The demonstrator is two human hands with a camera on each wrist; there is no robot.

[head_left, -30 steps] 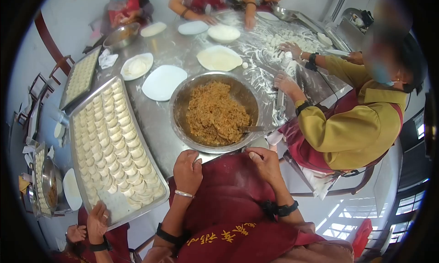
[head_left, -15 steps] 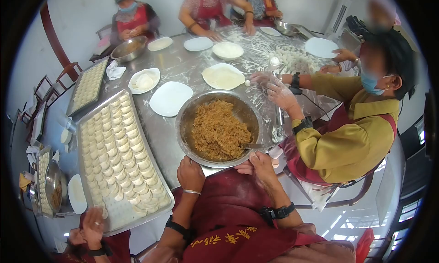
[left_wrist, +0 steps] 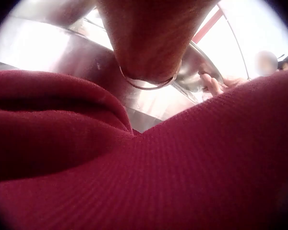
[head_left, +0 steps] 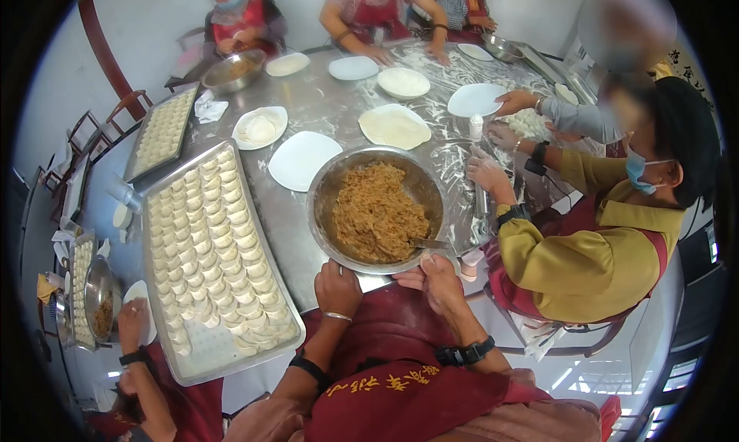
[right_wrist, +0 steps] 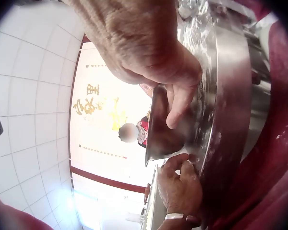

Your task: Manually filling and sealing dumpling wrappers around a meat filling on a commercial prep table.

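Observation:
A large steel bowl (head_left: pixel 315 211) of orange-brown minced filling (head_left: pixel 377 211) stands at the table's near edge, a metal utensil handle (head_left: pixel 431 244) sticking out at its right. My left hand (head_left: pixel 339 288) is close to the bowl's near rim, fingers curled in; no held object shows clearly. In the right wrist view the same left hand (right_wrist: pixel 180 189) is below the bowl's side. My right hand (head_left: pixel 440 284) rests against the near right side of the bowl, fingers extended toward the left. Its thumb (right_wrist: pixel 180 108) lies along the bowl's outer wall in the right wrist view.
A tray (head_left: pixel 208 357) of folded dumplings lies to the left, another tray (head_left: pixel 185 134) beyond it. White plates (head_left: pixel 304 161) stand behind the bowl. A person in yellow (head_left: pixel 593 234) works at the floured right side. Another person's hand (head_left: pixel 132 323) is at lower left.
My right fingers have uncurled and moved against the bowl; my left hand stays curled near the rim. The view has shifted. A person at the right brings a white plate in over the table.

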